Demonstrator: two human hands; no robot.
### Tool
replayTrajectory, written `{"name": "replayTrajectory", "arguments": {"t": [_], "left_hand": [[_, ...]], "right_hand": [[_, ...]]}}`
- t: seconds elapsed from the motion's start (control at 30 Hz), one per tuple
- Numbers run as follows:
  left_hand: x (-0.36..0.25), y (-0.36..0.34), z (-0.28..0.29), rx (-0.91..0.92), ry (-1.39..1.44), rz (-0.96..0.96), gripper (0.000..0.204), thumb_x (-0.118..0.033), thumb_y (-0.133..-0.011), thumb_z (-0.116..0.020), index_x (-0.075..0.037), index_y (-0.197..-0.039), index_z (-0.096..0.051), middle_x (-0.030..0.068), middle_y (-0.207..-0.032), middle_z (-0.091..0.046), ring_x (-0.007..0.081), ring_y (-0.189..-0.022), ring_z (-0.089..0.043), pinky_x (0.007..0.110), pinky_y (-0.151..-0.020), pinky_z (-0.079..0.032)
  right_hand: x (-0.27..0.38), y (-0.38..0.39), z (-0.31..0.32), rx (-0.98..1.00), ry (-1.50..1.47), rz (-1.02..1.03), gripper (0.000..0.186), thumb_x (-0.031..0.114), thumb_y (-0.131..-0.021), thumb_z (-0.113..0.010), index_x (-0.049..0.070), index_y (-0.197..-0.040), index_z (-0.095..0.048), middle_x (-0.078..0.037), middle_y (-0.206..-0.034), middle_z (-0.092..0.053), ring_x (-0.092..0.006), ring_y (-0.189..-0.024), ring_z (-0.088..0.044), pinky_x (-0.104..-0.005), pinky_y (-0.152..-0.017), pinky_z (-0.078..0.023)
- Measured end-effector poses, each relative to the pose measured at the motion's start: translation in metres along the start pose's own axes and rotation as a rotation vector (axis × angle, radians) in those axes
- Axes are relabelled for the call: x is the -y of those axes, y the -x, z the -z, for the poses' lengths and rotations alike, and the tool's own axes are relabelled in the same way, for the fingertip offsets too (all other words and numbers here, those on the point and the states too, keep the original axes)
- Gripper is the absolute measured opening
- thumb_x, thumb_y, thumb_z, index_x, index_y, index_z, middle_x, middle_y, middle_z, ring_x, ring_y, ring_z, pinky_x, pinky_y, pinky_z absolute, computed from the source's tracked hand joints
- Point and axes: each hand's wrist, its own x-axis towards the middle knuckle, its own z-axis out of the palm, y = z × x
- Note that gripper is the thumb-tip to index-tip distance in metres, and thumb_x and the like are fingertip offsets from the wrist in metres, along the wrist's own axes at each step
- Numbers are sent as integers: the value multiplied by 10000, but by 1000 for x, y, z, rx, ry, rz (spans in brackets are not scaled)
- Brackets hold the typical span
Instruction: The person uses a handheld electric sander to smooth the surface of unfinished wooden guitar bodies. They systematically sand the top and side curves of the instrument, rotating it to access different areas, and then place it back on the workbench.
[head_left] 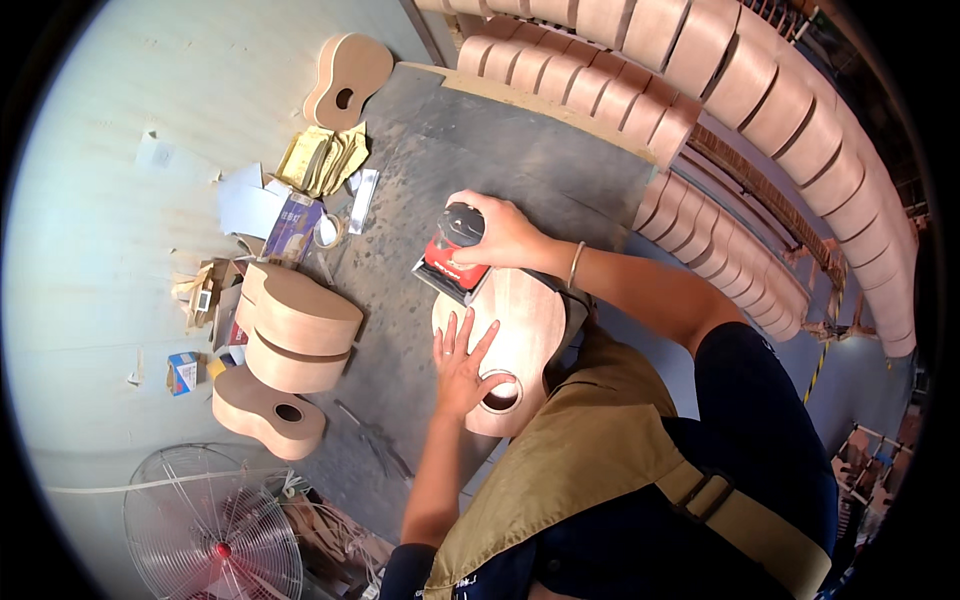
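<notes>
My right hand (502, 232) is wrapped round the dark top of a red and black electric sander (455, 256). The sander's flat pad rests at the far left edge of a pale, unfinished wooden ukulele body (528, 318), which lies face up at the table's near side. Flat on the body's top, fingers spread, is my left hand (462, 372). Its thumb reaches to the rim of the round sound hole (501, 396). Part of the body's right side is hidden by my apron and right forearm.
Several more bodies (300, 340) stand at the table's left, and another (352, 75) leans at the back wall. Yellow sandpaper sheets (325, 160), a purple box (292, 228) and a tape roll (327, 231) lie nearby. A wire fan (222, 548) stands lower left. Racked bodies (720, 240) line the right.
</notes>
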Motion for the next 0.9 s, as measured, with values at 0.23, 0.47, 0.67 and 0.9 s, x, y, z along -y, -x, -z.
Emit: {"name": "replayTrajectory", "arguments": {"t": [0.23, 0.47, 0.67, 0.9], "left_hand": [[2, -1, -4, -31, -9, -11, 1083, -733, -732, -859, -389, -1702, -523, 103, -1871, -275, 443, -1713, -205, 697, -1350, -144], [2, -1, -5, -56, 11, -28, 1076, -736, -746, -859, -377, -1704, -525, 116, -1872, -268, 436, -1720, -187, 696, -1347, -119], [-1, 0, -6, -68, 30, -17, 1071, -749, -738, -850, -377, -1694, -541, 102, -1870, -280, 421, -1724, -185, 685, -1349, -135], [-4, 0, -2, -48, 23, 30, 1049, -792, -749, -798, -411, -1690, -535, 66, -1872, -285, 403, -1724, -203, 658, -1366, -147]], "right_hand": [[-24, 26, 42, -153, -313, -373, 731, 195, -857, -918, 54, -1494, -589, -76, -938, -759, -112, -552, -628, -318, -469, -506], [-37, 156, 64, -647, -631, -527, 686, 196, -907, -877, 69, -1510, -576, -66, -933, -715, -147, -535, -611, -316, -465, -502], [-40, 162, 70, -599, -558, -598, 716, 231, -898, -888, 81, -1525, -577, -53, -890, -697, -138, -524, -600, -313, -466, -514], [-21, 38, 57, -164, -259, -375, 750, 223, -863, -914, 63, -1521, -592, -69, -979, -751, -121, -576, -648, -305, -486, -537]]}}
